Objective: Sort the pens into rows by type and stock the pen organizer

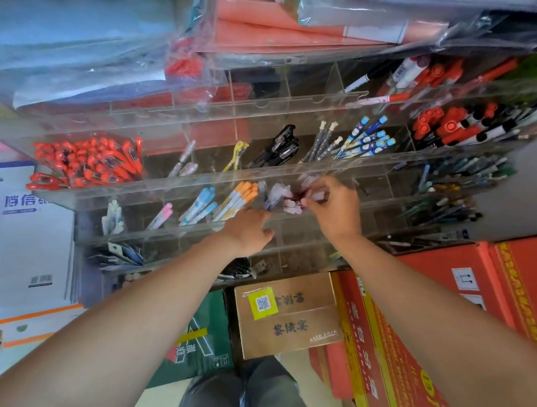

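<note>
Pen organizer [272, 102], clear, many compartments.
My right hand [332, 209] pinches pale pens [276, 196]; left hand [248, 233] fingers hidden, I cannot tell.

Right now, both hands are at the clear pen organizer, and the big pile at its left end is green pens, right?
Not quite: the head view shows the pile at the left end of the pen organizer is red pens, not green. The left hand and right hand are indeed at it.
</note>
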{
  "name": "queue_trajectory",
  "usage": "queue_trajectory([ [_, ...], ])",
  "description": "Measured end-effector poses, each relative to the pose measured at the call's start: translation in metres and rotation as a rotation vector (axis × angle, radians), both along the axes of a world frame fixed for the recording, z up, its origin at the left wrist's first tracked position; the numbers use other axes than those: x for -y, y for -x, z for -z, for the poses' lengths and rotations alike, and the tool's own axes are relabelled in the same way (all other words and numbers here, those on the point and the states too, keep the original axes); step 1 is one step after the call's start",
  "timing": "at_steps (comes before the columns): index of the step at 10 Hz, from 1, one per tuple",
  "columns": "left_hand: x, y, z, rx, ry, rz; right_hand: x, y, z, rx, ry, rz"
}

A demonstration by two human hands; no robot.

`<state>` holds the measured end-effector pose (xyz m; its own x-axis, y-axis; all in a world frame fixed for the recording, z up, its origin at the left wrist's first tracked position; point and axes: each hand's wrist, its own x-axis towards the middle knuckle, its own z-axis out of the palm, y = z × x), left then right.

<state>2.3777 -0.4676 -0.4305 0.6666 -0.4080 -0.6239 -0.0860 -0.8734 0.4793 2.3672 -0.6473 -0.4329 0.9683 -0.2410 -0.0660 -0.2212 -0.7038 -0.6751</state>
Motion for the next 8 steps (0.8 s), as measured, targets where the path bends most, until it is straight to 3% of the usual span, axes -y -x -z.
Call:
queue_trajectory([
  [1,-0.001,0.0,0.003,0.012,0.0,0.0,-0.002,0.003,0.004,0.07,-0.078,0.006],
  [4,0.0,0.001,0.005,0.045,-0.046,0.072,-0.007,-0.002,0.009,-0.026,-0.077,-0.034],
  [8,-0.014,0.022,0.004,0.17,0.023,0.024,-0.005,0.025,0.004,0.054,-0.051,-0.09],
])
